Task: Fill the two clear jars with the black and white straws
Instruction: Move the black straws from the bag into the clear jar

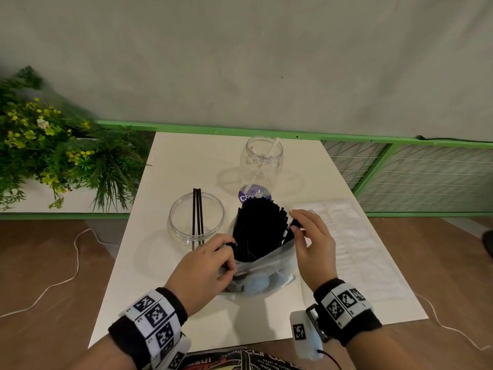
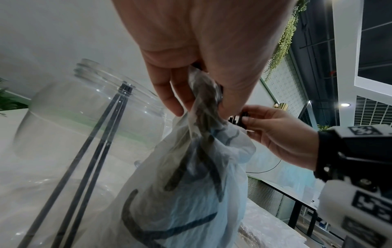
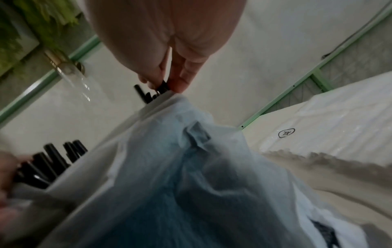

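- Left hand point(image 1: 205, 265) fingers pinch bag point(image 1: 262, 273) rim w/ a few black straws point(image 1: 256, 231); bag could sag, spill onto tabletop point(image 1: 186, 316).
- Right hand point(image 1: 313, 247) fingers pinch straw tips at opposite rim; may snag plastic.
- Near jar point(image 1: 196, 222) holds three black, far jar point(image 1: 262, 161) one white; either could tip.

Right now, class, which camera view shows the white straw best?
The head view: the white straw leans whole inside the far clear jar, its top past the rim. The left wrist view shows only the near jar with black straws; the right wrist view shows no white straw.
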`<state>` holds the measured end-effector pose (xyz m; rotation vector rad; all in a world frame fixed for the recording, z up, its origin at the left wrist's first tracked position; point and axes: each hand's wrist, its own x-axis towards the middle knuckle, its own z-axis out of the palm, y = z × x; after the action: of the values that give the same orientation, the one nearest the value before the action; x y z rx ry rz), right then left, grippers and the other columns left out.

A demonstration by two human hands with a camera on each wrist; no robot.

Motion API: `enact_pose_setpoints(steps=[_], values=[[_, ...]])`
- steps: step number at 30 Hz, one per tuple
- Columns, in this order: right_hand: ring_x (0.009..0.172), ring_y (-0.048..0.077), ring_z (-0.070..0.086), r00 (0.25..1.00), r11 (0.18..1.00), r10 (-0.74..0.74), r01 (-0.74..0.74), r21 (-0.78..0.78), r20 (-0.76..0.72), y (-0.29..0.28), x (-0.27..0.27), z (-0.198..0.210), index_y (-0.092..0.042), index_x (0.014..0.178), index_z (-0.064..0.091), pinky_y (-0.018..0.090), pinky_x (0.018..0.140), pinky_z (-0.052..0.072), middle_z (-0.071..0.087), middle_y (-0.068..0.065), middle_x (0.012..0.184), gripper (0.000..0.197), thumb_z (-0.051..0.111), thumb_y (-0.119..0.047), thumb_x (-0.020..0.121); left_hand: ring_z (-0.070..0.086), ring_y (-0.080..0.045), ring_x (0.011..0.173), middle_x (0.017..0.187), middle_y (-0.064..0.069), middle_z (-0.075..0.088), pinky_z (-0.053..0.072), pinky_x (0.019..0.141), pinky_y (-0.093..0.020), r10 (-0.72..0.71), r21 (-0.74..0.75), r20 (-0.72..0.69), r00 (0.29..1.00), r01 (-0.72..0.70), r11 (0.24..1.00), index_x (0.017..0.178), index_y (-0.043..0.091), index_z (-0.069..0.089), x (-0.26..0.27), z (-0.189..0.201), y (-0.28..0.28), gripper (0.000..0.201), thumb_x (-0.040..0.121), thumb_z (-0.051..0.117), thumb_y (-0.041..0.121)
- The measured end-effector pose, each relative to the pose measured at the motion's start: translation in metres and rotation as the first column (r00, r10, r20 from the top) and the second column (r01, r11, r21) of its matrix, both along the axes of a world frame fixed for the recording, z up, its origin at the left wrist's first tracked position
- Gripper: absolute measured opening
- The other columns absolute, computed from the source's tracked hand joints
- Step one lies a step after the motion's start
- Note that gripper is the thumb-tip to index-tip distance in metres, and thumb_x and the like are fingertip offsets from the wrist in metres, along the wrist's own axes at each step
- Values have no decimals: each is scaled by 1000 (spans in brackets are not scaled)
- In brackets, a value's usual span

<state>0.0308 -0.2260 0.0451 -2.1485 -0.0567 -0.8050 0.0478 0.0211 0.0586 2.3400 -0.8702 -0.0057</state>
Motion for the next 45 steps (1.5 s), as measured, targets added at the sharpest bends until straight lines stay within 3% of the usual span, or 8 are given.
enact_pose_setpoints(steps=[5, 10, 13, 17, 23, 29, 40, 45], values=[[114, 7, 49, 989, 996, -46, 34, -86, -143, -6, 0, -14, -25, 132, 53, 38, 95, 49, 48, -7, 126, 56, 57, 9, 86, 58, -3, 88, 116, 23, 41, 49, 71, -24, -2, 0, 5, 1000, 2, 1000, 76, 27, 53, 1, 0, -1, 16, 78, 66, 18], [112, 14, 45, 995, 954, 55, -26, -299, 88, 14, -20, 1, -17, 126, 51, 17, 102, 31, 49, 0, 122, 33, 51, -16, 93, 59, -5, 93, 117, 22, 45, 50, 74, -27, -5, 0, -3, 1000, 5, 1000, 76, 27, 54, 2, -2, -1, 17, 78, 66, 15], [105, 19, 51, 963, 825, 269, -241, -510, -20, 30, -28, -3, -14, 119, 54, 24, 94, 39, 58, 2, 114, 36, 60, -34, 89, 59, -9, 92, 116, 21, 47, 51, 73, -32, -32, -5, -14, 999, 32, 999, 76, 26, 53, 4, -1, -3, 18, 75, 66, 12], [96, 16, 50, 955, 681, 164, -290, -672, -246, 38, -26, -23, -21, 117, 48, 27, 86, 34, 58, -7, 103, 66, 66, -56, 64, 57, -5, 87, 119, 17, 46, 49, 74, -29, -67, -12, -16, 998, 67, 998, 76, 27, 52, 3, -1, -4, 19, 76, 64, 13], [69, 15, 52, 961, 702, 99, -252, -666, -259, 49, -19, -35, -22, 89, 46, 26, 74, 30, 57, -10, 74, 56, 80, -41, 49, 53, 2, 96, 119, 25, 39, 44, 81, -21, -57, -65, -26, 998, 56, 996, 83, 32, 52, 2, 1, -9, 18, 80, 65, 19], [65, 15, 43, 980, 753, 112, -192, -629, -165, 41, -23, -42, -23, 79, 35, 27, 68, 31, 53, -7, 64, 44, 68, -22, 51, 49, 1, 97, 129, 19, 35, 40, 84, -15, -116, 34, -44, 992, 118, 992, 106, 35, 53, 6, 13, -1, 32, 81, 69, 25], [67, 15, 38, 978, 814, 110, -192, -548, -178, 44, -30, -48, -23, 76, 33, 25, 67, 28, 52, -5, 66, 22, 50, -21, 62, 52, 3, 81, 106, 22, 41, 37, 72, -7, 105, -276, -19, 994, -106, 955, 71, 33, 40, -5, -6, -6, 49, 67, 67, -8], [65, 16, 41, 981, 828, 100, -175, -533, -166, 43, -32, -49, -23, 76, 35, 27, 68, 32, 51, -6, 65, 19, 49, -19, 64, 47, -5, 75, 88, 18, 41, 38, 67, -15, 68, -115, -90, 994, -78, 990, 66, 31, 36, 2, -9, -2, 43, 69, 67, 3]])
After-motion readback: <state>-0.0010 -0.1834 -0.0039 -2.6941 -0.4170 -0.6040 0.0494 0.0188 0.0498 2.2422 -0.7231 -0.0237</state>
